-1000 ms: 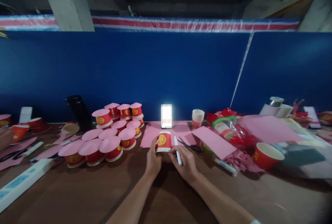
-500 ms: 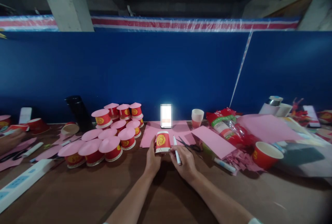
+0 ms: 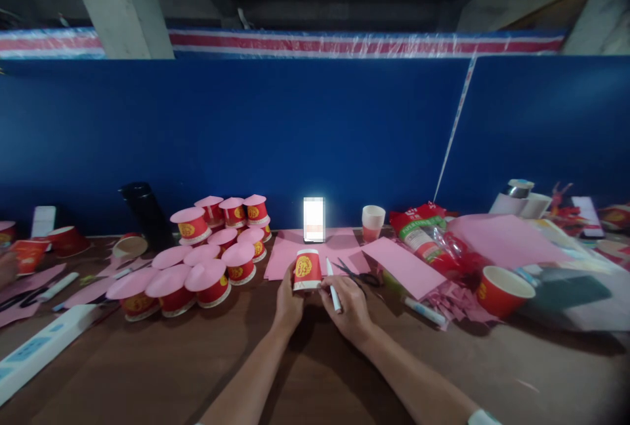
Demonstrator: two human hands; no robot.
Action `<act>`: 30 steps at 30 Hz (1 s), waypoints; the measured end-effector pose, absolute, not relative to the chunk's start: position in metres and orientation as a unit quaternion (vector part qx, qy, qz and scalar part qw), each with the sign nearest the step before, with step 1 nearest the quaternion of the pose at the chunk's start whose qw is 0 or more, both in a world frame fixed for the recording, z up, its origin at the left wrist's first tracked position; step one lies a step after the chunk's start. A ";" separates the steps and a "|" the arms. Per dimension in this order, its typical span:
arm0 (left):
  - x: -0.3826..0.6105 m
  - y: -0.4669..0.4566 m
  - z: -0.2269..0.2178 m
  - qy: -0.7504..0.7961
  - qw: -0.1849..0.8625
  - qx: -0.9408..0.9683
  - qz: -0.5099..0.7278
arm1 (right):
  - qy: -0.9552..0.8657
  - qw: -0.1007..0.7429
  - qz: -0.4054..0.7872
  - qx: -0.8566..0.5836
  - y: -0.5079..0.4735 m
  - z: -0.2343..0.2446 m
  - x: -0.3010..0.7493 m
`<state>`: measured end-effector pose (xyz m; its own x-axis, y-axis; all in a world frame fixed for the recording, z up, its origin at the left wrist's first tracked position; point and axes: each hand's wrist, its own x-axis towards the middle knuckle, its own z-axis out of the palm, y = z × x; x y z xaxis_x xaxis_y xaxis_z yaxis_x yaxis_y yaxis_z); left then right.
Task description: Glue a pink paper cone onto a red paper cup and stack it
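A red paper cup (image 3: 307,267) with a gold emblem is upside down in front of me, its white rim at the bottom. My left hand (image 3: 289,300) is closed around its left side. In my right hand (image 3: 349,307) is a white marker pen (image 3: 334,294), pointing up and away. The right fingertips touch or nearly touch the cup's lower right rim, where faint marks show. Behind the cup lie stacked pink paper sheets (image 3: 280,258), with a lit phone (image 3: 314,220) standing on them. Black-handled scissors (image 3: 361,275) rest just right of my right hand.
Several upturned red cups with pink paper discs (image 3: 207,274) stand at left. A power strip (image 3: 44,346) and black bottle (image 3: 147,215) are beyond them. To the right are a white cup (image 3: 373,223), red package (image 3: 418,228), glue stick (image 3: 426,313) and red paper cup (image 3: 504,292).
The view has shifted slightly. Both my hands keep the same hold on the cup and marker. At far left, another person's hand has moved left, and a red item there now shows upright.
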<state>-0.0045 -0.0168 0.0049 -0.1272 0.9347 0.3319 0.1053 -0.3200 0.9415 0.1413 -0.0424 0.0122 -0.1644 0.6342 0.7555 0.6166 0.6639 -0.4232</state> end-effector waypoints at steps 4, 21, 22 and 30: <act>-0.005 -0.015 0.002 0.473 0.344 0.561 0.586 | -0.762 0.498 0.004 -0.414 -0.043 0.014 0.141; -0.009 -0.005 -0.018 0.473 0.352 0.558 0.584 | -0.750 0.529 -0.005 -0.397 -0.044 0.022 0.143; -0.008 -0.006 -0.017 0.473 0.346 0.561 0.585 | -0.750 0.529 -0.004 -0.397 -0.044 0.022 0.143; -0.009 -0.010 -0.011 0.493 0.313 0.583 0.564 | -0.742 0.540 0.002 -0.397 -0.044 0.023 0.144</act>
<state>-0.0086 -0.0098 -0.0108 -0.1233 0.9288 0.3495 0.2217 -0.3175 0.9220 0.1439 -0.0442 0.0234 -0.1016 0.5912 0.8001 0.5864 0.6853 -0.4319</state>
